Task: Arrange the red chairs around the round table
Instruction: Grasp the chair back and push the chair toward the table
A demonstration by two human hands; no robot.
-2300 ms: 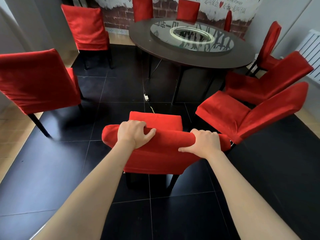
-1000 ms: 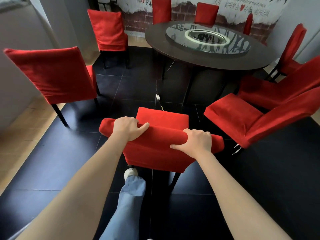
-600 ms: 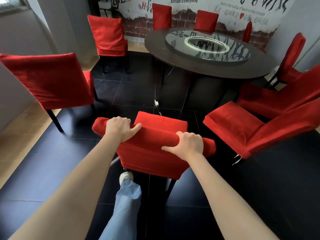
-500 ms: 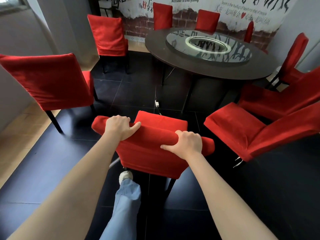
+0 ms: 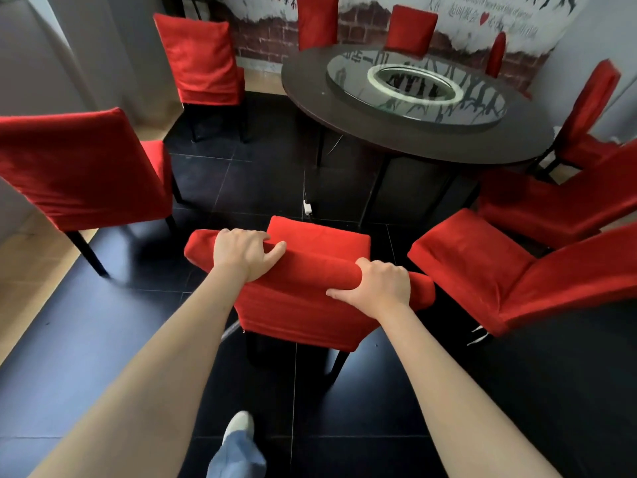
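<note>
Holding: both hands grip the top of the backrest of one red chair.
Left hand: the grip is closed over the left part of the backrest top — fingers curled over the front side, thumb stretched along the top toward the middle.
Right hand: the grip is closed over the right part of the same backrest top, fingers wrapped over it and the thumb on the near side.
Held chair: it stands on the black tiled floor with its seat pointing to the round table, near the table's front edge but not under it; I cannot tell if all legs touch the floor.
Round table: a dark surface with a glass turntable in its centre.
Chairs on the right: one red chair stands just beside the held chair, seat turned to it, and another one is behind, close to the table's right edge.
Chairs on the left: one chair shows its back at the left edge of the floor — a further one stands near the far left corner.
Far side: more red chairs stand along the brick-pattern wall behind the table.
Floor detail: a white plug on a cable lies between the held chair and the table.
Person: a foot in a light shoe with a blue trouser leg is below, between the arms.
</note>
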